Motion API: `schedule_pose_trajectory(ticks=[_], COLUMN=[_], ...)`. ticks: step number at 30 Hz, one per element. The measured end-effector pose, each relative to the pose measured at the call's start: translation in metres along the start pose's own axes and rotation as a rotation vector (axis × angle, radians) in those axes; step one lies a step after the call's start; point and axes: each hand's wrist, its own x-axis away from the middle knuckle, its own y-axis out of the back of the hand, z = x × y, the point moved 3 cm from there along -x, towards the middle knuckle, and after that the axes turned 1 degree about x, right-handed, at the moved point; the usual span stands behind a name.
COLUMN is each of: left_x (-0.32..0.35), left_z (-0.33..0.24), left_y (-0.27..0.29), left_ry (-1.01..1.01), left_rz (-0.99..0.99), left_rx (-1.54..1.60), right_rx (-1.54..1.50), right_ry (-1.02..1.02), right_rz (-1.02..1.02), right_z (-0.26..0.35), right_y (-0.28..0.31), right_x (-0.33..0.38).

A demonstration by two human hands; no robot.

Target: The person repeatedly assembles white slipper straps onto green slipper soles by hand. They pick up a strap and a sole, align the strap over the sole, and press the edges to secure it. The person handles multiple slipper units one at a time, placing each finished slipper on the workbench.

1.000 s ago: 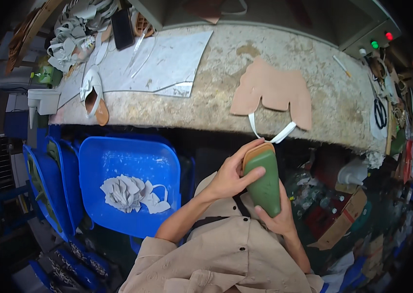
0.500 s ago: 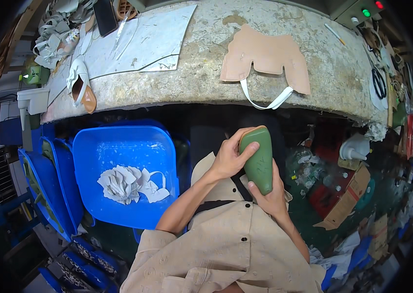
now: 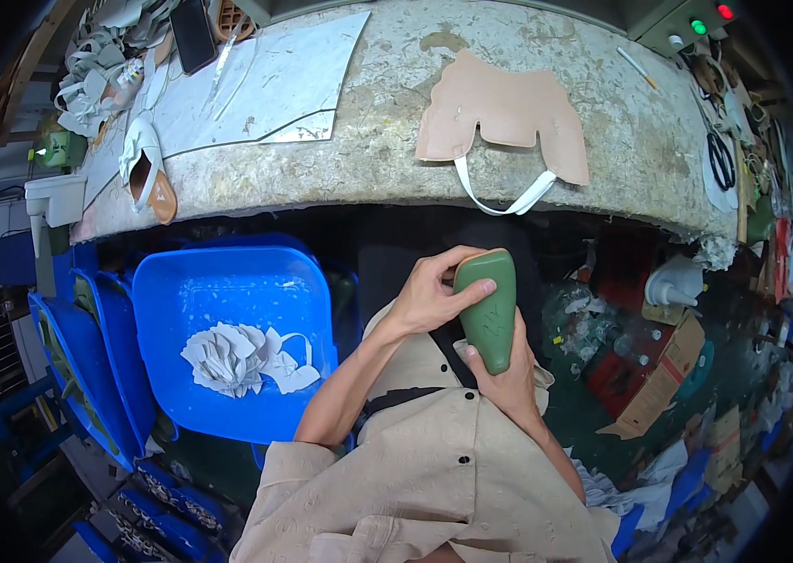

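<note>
A green shoe last [image 3: 492,317] is held over my lap, its wide end away from me and its narrow end toward me. My left hand [image 3: 432,293] grips the wide end from the left, thumb lying across the green face. From below right, my right hand [image 3: 510,377] wraps the narrow end with its thumb along the near side. A thin tan edge shows along the last's far rim; its underside is hidden. On the bench beyond lies a tan shaped piece [image 3: 509,105] with a scalloped edge, and a white strap [image 3: 502,200] loops from it.
At my left stands a blue tub [image 3: 228,274] with stacked white cut pieces [image 3: 228,357]. The worn bench [image 3: 378,178] carries a white sandal [image 3: 147,169], a phone [image 3: 193,36] and scissors [image 3: 721,161]. A cardboard box [image 3: 664,380] sits on the floor at right.
The whole view has shifted slightly, with bench and tub appearing a little farther left. Both hands keep nearly the same hold on the shoe last.
</note>
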Motion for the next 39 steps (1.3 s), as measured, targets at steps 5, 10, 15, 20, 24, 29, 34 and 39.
schedule_pose_trajectory(ticks=[5,10,15,20,24,29,34,39], left_x=[0.0,0.003,-0.005,-0.006,-0.01,-0.009,-0.014,-0.024], left_z=[0.002,0.002,-0.011,-0.018,-0.021,-0.009,0.009,0.001], left_y=[-0.001,-0.002,-0.014,-0.015,-0.017,-0.006,-0.005,-0.01], left_ry=[-0.05,-0.044,-0.084,-0.113,-0.099,-0.08,-0.104,0.002], left_rz=[-0.022,0.024,0.101,0.095,0.1,0.081,0.117,0.183], left_rx=[0.002,0.021,-0.023,-0.101,-0.094,-0.052,-0.055,0.028], right_rx=[-0.036,0.415,0.478,1.074,1.242,0.722,-0.032,-0.189], right_ry=[0.013,0.212,0.481,0.698,0.574,0.619,0.406,-0.011], right_rz=[0.013,-0.017,-0.229,-0.093,0.005,0.094,0.048,0.282], right_z=[-0.008,0.053,0.149,0.187,0.198,0.242,0.222,0.095], right_y=[-0.003,0.045,0.058,0.001,0.012,0.094,0.164,0.148], right_x=[0.003,-0.005,-0.111,-0.274,-0.308,-0.216,-0.1,-0.08])
